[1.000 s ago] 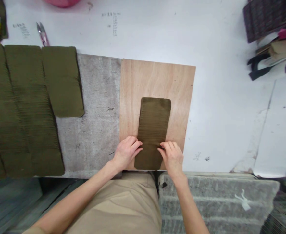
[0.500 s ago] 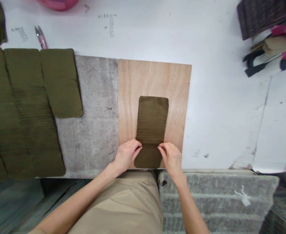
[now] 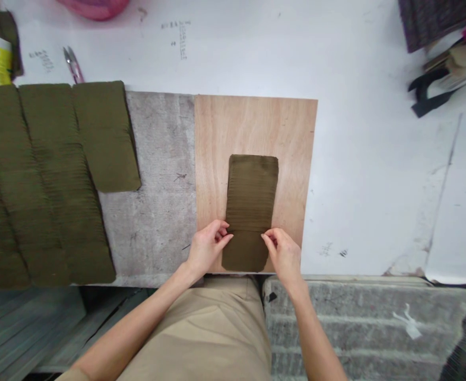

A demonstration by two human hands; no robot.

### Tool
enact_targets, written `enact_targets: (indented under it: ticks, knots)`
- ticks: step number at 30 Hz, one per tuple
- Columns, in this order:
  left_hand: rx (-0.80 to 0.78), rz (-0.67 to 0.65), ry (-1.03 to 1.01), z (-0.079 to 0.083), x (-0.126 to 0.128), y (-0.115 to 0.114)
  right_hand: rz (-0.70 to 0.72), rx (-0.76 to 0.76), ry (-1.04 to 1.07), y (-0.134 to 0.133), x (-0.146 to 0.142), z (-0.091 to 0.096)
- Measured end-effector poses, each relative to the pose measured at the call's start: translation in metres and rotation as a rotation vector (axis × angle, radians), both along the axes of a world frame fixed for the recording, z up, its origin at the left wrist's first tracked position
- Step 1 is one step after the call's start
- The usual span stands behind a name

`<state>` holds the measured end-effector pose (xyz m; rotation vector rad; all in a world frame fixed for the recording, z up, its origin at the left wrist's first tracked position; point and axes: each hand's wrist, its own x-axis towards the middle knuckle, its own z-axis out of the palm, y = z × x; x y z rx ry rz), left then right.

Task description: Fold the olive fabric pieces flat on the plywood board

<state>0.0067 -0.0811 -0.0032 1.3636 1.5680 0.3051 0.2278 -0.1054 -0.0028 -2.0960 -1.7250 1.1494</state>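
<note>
Two hands work at the near edge of a wooden board (image 3: 254,127) lying on the white worktop (image 3: 359,174). An olive cloth piece (image 3: 252,201) lies flat on the board, its long side running away from the person. The left hand (image 3: 208,247) pinches the cloth's left edge, fingers curled together on it. The right hand (image 3: 284,253) pinches the right edge at the same level, thumb and fingers closed on the fabric. Left of the board lies a grey felt mat (image 3: 159,185), then rows of stacked olive pieces (image 3: 46,180). Small snips (image 3: 73,64) lie beyond the stacks.
</note>
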Motion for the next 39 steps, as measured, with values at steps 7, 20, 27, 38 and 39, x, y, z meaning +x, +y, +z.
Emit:
enact_targets:
  ticks: [7,20,27,38,39]
  knots:
    - [0.015,0.040,-0.018,0.0005,-0.0015,-0.0003,-0.001,-0.027,0.007,0.0012,0.0013,0.0001]
    - [0.032,0.044,0.001,-0.0028,-0.0016,-0.0014,0.002,-0.038,-0.030,0.0039,-0.0006,0.0025]
    - [0.059,0.008,0.036,-0.0028,-0.0013,-0.0007,0.003,-0.035,-0.042,0.0045,-0.0007,0.0042]
    - [0.142,-0.242,0.179,0.0023,-0.0004,0.0008,-0.042,0.015,-0.051,0.0025,-0.0017,-0.0025]
    - [0.149,-0.274,0.203,0.0038,0.0002,0.0024,-0.042,0.022,-0.042,0.0031,-0.0013,-0.0032]
